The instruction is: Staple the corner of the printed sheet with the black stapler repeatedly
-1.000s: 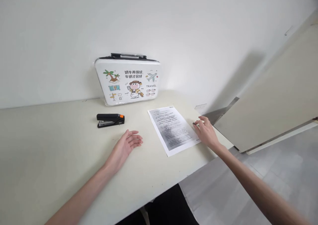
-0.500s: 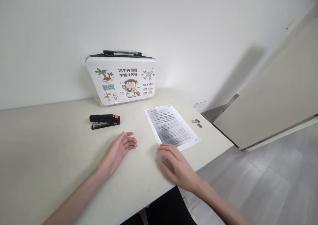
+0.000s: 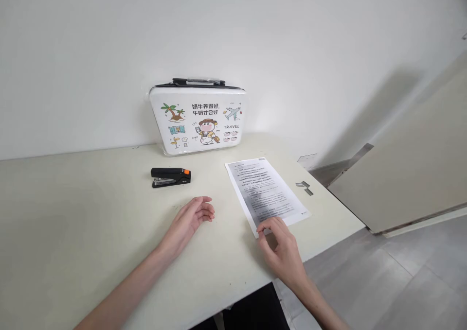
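Observation:
A printed sheet of paper (image 3: 268, 194) lies flat on the table. My right hand (image 3: 282, 252) is at the sheet's near left corner, thumb and forefinger pinched together on it. My left hand (image 3: 195, 218) rests to the left of the sheet, its fingers loosely curled with gaps between them and nothing held. Beyond my left hand, a black stapler (image 3: 170, 177) with an orange button lies on its side or base, apart from both hands. Several small strips of staples (image 3: 304, 186) are to the right of the paper.
A white case (image 3: 200, 121) with cartoon prints and a black handle stands against the wall (image 3: 292, 53). The table (image 3: 73, 223) ends at its right edge, past the staples. A pale board (image 3: 412, 160) leans beyond that edge, above the grey floor (image 3: 397, 281).
My right hand has come to the paper's near left corner, its thumb and forefinger closing into a pinch. My left hand keeps its loose curl. The whole view has shifted a little.

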A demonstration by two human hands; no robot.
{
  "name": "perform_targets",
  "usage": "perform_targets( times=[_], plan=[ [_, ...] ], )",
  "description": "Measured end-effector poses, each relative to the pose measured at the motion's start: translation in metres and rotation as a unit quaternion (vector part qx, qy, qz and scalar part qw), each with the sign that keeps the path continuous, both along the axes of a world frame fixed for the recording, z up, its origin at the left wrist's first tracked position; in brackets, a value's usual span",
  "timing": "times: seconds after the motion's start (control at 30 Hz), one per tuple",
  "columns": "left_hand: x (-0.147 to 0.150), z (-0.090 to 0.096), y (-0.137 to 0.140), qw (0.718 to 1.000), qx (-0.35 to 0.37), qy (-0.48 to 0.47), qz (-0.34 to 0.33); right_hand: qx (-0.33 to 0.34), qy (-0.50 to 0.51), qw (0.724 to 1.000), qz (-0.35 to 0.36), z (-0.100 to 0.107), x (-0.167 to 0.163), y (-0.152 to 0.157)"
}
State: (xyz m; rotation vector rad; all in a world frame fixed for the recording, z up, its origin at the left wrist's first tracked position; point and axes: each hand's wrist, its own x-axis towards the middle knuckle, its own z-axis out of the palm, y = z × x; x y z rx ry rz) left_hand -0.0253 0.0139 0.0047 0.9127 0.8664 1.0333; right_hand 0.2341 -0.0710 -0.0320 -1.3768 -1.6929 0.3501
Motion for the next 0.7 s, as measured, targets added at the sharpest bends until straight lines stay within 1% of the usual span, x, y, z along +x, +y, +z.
perform_targets(
  times=[0.23,0.33,0.43,0.53,0.63,0.7],
  plan=[
    [0.001,-0.002,-0.001,1.0,0.016,0.009,-0.006,-0.011,-0.018,1.0,0.004,-0.002,-0.002,-0.003],
    [0.001,-0.001,-0.003,1.0,0.021,0.012,-0.001,-0.012,-0.037,0.999,0.02,-0.002,0.003,-0.001],
    [0.001,-0.002,-0.006,1.0,0.028,0.014,-0.002,-0.015,-0.094,0.995,0.028,0.002,0.022,0.013],
    [0.001,-0.004,-0.007,0.999,0.036,0.02,-0.008,-0.041,-0.151,0.988,0.004,0.001,0.052,0.038],
    [0.0,-0.006,-0.007,0.998,0.047,0.031,-0.012,-0.078,-0.2,0.977,0.0,-0.006,0.079,0.061],
    [-0.001,-0.007,-0.008,0.997,0.056,0.042,-0.013,-0.089,-0.229,0.969,0.012,-0.013,0.088,0.068]
  ],
)
